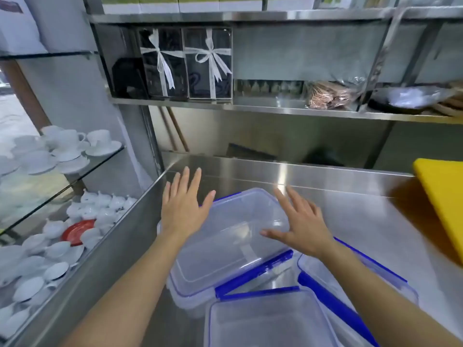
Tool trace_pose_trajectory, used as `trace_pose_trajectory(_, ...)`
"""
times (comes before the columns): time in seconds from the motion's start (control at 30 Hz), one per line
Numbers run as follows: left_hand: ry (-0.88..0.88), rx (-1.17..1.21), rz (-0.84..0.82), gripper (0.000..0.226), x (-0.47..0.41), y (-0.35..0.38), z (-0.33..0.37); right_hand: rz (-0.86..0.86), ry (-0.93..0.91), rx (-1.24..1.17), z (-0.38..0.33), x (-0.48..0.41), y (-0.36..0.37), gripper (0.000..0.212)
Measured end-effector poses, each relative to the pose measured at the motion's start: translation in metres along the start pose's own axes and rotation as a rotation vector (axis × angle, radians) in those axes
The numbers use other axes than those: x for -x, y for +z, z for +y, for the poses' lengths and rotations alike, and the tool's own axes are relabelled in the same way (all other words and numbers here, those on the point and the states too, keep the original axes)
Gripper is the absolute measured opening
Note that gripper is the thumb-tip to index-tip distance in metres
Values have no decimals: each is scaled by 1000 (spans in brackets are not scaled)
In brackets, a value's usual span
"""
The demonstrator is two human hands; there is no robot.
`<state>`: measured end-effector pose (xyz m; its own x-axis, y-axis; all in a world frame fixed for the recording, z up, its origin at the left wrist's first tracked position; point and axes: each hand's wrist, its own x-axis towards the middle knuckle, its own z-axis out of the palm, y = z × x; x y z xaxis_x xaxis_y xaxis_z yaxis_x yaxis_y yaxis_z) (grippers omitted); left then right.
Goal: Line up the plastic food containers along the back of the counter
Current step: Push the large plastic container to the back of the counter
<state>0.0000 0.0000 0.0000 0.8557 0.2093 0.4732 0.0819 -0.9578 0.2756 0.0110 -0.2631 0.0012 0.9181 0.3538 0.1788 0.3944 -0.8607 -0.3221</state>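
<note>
Three clear plastic food containers with blue clip lids sit on the steel counter point(350, 221). The largest container point(225, 251) lies in the middle, lid on. My left hand point(184, 206) hovers over its far left corner, fingers spread, holding nothing. Over its right edge my right hand point(300, 226) is spread flat, and I cannot tell whether it touches the lid. A second container point(265, 321) is at the front edge of the view. The third container point(363, 276) lies to the right, partly hidden under my right forearm.
A yellow cutting board point(443, 196) lies at the counter's right. A raised steel lip point(288, 171) runs along the counter's back, under a shelf point(275, 108) with boxed items. On the left, glass shelves point(82, 171) carry several white cups and teapots.
</note>
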Motion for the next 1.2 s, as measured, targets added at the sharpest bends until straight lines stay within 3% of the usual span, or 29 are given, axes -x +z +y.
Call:
trace_pose_trajectory(0.23,-136,-69,-227,67,21,31,-37,-340,-46,-16,28,-1,38,115)
trace_pose_trajectory(0.4,-174,-92,-318,68,17,35,-39,-430,-141,34,38,-9,40,107)
trace_pose_trajectory(0.57,-211,-92,-361,64,14,37,-38,-388,-128,22,42,-15,38,97)
trace_pose_trajectory(0.67,-275,-121,-367,64,14,36,-34,-268,-53,-6,42,-20,35,87)
trace_pose_trajectory(0.73,-327,-169,-406,66,15,33,-31,-132,28,13,43,-26,36,70)
trace_pose_trajectory(0.83,-358,-215,-456,70,21,26,-27,60,216,-35,37,-38,43,26)
trace_pose_trajectory(0.97,-378,-94,-562,81,36,16,-16,-5,318,-369,22,-56,58,25)
trace_pose_trajectory(1.07,-349,30,-727,108,39,4,-14,-101,303,-631,17,-55,56,13)
trace_pose_trajectory(1.1,-328,81,-839,118,38,-2,-16,-115,275,-697,17,-51,53,17)
trace_pose_trajectory(1.2,-177,77,-1123,136,36,-13,-23,-272,74,-715,14,-38,41,75)
